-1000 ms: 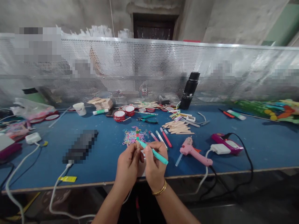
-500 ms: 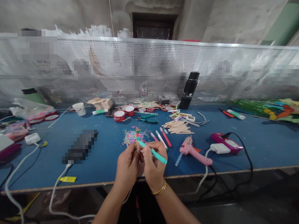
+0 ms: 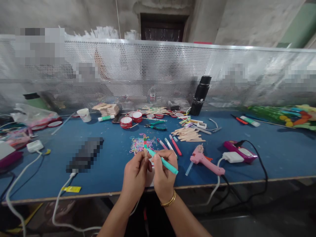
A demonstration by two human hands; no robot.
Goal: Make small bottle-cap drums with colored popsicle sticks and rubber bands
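Note:
Between its thumb and fingers, my left hand (image 3: 135,171) pinches the lower end of a wooden craft stick (image 3: 145,141), held upright with coloured bands on its upper part. My right hand (image 3: 164,172) grips a turquoise marker (image 3: 169,165) like a pen, its tip at the stick just below the bands. Whether the tip touches the wood I cannot tell. Behind the stick lies a pile of small pastel plastic clips (image 3: 137,144). Several markers (image 3: 175,145) rest to the right of the pile, near a heap of plain craft sticks (image 3: 189,134).
A pink glue gun (image 3: 207,161) lies right of my hands, its cord running over the table edge. Further right is a purple device (image 3: 249,156) with a white plug. Pliers (image 3: 156,125), small red drums (image 3: 126,122), a paper cup (image 3: 84,115) and a black bottle (image 3: 201,95) stand or lie behind.
The marker has shifted very slightly right and down with my right hand, its tip still beside the stick. My left hand keeps its hold almost unmoved.

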